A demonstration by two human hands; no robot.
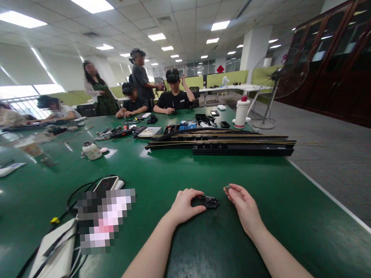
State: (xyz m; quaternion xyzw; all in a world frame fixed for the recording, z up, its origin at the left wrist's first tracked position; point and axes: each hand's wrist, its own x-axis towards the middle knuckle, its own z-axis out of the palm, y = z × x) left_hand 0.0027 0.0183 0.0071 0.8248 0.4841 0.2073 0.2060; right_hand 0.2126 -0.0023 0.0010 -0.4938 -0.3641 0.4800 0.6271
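My left hand (185,206) rests on the green table with its thumb and fingers closed around the near end of a small black part (210,201). That part lies low at the tabletop and has little raised details along its top; its exact kind does not show. To the right, apart from it, my right hand (245,207) is raised slightly with thumb and fingertips pinched together. Between those fingertips is a tiny greyish piece (228,188), too small to name.
Long black rails (242,149) with thin brass-coloured rods lie ahead on the green table (162,175). A white bottle (242,114) stands behind them. At left are a white flat box (50,261), cables, a phone (106,183) and a small jar (92,150). Several people sit or stand beyond.
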